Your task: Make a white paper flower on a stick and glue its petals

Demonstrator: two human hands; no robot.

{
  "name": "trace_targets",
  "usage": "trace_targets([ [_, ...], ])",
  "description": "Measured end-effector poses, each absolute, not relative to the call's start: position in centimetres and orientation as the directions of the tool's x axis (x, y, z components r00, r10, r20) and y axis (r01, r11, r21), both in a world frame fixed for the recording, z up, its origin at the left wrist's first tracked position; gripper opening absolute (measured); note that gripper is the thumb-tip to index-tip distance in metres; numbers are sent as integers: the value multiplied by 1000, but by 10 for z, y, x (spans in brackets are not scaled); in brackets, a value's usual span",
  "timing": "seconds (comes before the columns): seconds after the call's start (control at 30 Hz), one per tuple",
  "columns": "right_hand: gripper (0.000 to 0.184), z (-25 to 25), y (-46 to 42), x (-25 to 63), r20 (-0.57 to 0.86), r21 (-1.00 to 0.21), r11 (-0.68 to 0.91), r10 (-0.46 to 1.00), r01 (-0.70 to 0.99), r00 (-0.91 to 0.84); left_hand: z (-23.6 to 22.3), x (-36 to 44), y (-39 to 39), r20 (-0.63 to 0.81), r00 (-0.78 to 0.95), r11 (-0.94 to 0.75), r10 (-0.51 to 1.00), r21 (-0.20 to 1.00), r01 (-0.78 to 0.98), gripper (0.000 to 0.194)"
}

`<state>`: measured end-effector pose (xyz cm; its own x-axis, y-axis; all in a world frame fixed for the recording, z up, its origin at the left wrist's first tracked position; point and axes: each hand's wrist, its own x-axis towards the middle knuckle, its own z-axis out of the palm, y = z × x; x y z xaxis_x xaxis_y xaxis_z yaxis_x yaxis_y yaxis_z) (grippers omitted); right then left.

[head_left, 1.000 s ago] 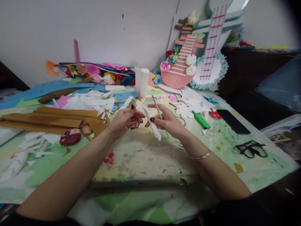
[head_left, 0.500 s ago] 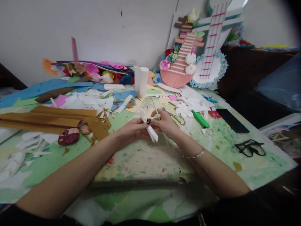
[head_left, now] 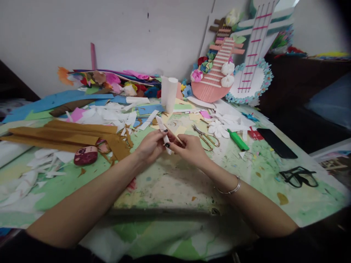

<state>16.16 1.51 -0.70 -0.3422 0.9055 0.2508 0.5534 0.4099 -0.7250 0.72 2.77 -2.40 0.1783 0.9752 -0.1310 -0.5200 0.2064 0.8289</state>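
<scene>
My left hand [head_left: 151,147] is closed, thumb and fingers pinching a narrow folded piece of white paper [head_left: 160,126] that tilts upward between my hands. My right hand [head_left: 192,150] is closed on a thin pale wooden stick [head_left: 170,132], whose tip points up and left beside the paper. The right thumb also presses against the paper's lower part. Some of the fingers behind the paper are hidden. Gold-handled scissors [head_left: 207,140] lie partly open on the table, just right of my right hand.
White paper petals [head_left: 218,129], a green tube [head_left: 238,140], a black phone [head_left: 276,143] and glasses [head_left: 298,177] lie on the right. Brown crepe paper [head_left: 63,135] and a dark red case [head_left: 86,156] lie left. A white paper roll [head_left: 171,95] and paper-decorated instruments [head_left: 214,86] stand behind.
The paper has turned more upright between my hands, its lower end now largely covered. The stick has tipped to the left, and my right fingers have curled in around it.
</scene>
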Motion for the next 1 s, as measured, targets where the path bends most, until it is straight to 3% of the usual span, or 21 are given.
trace_targets([
  [0.23,17,-12,19,160,191,-763,361,918,536,-347,-14,13,20,-119,208,219,971,797,-562,14],
  [0.57,8,-15,26,161,48,-953,150,933,263,-358,-11,10,17,-51,338,239,940,806,-542,26],
  [0.7,8,-8,31,168,48,-981,96,962,167,-268,-11,9,17,-71,300,216,951,849,-482,27],
  [0.83,17,-5,33,172,190,-953,228,963,201,-189,-17,8,18,-47,258,137,965,929,-344,26],
  [1.0,25,-7,28,170,348,-777,466,879,424,-327,-26,5,21,46,161,-33,986,996,-82,32],
])
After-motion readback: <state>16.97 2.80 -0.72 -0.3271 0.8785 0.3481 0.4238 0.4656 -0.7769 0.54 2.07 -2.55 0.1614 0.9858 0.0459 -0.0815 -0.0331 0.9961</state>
